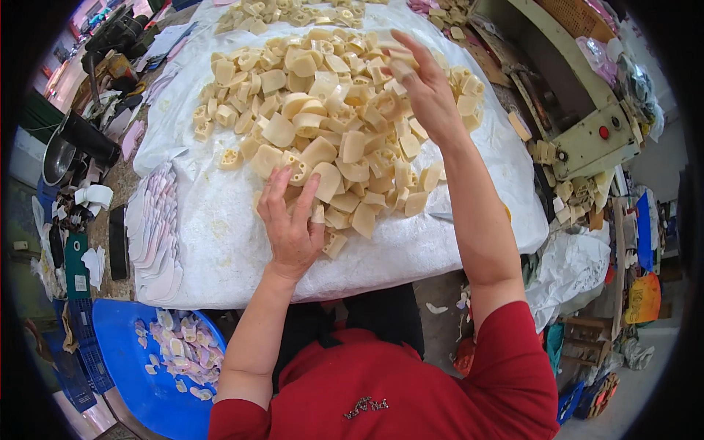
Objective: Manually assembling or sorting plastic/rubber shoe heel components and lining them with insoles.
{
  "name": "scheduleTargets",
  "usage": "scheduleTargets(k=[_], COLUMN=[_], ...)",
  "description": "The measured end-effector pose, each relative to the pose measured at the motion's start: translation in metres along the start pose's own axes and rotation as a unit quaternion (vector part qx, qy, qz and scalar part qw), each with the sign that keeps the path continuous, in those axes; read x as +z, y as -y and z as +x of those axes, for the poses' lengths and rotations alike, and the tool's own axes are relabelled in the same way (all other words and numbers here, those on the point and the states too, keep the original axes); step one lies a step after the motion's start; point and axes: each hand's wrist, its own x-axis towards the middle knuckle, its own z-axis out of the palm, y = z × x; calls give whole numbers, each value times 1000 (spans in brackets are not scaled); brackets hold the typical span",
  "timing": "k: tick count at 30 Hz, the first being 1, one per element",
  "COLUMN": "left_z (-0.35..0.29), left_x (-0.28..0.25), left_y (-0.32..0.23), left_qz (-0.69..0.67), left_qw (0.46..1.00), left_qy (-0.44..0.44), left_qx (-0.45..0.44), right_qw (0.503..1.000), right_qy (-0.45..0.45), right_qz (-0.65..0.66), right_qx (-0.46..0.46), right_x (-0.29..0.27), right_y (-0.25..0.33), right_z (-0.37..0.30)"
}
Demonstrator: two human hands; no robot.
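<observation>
A big heap of cream-coloured moulded blocks [352, 147], which look like shoe heels, covers the middle of the white-covered table [213, 271]. Some show flat curved faces, others hollow undersides with holes. My left hand [292, 224] rests at the heap's near edge, its fingers spread and touching the blocks; one lies at the fingertips. Over the far right side of the heap is my right hand [422, 84], fingers apart and stretched out. Blocks lie close beneath it, and its palm side is partly hidden. A pointed metal blade [441, 216] shows partly behind my right forearm.
Thin pink-and-white sole-shaped pieces [155, 235] overlap along the table's left edge. Below stands a blue tub [128, 389] holding pinkish scraps. A second heap of blocks [286, 13] is at the far edge. At right is a beige machine [594, 139] with a red button.
</observation>
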Motion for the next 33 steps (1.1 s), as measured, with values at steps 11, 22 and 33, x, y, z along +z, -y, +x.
scheduleTargets(k=[11,22,33], left_z=[-2,-2,-8], left_x=[-4,-9,-16], left_y=[-3,-5,-2], left_qz=[4,-15,-86], left_qw=[1000,1000,986], left_qy=[-8,-2,-124], left_qx=[-4,1,-67], right_qw=[994,907,970], right_qy=[-90,65,-103], right_qz=[29,-377,-201], right_qx=[46,-173,-85], right_x=[-23,34,-5], right_y=[-20,7,-12], right_z=[-33,-37,-139])
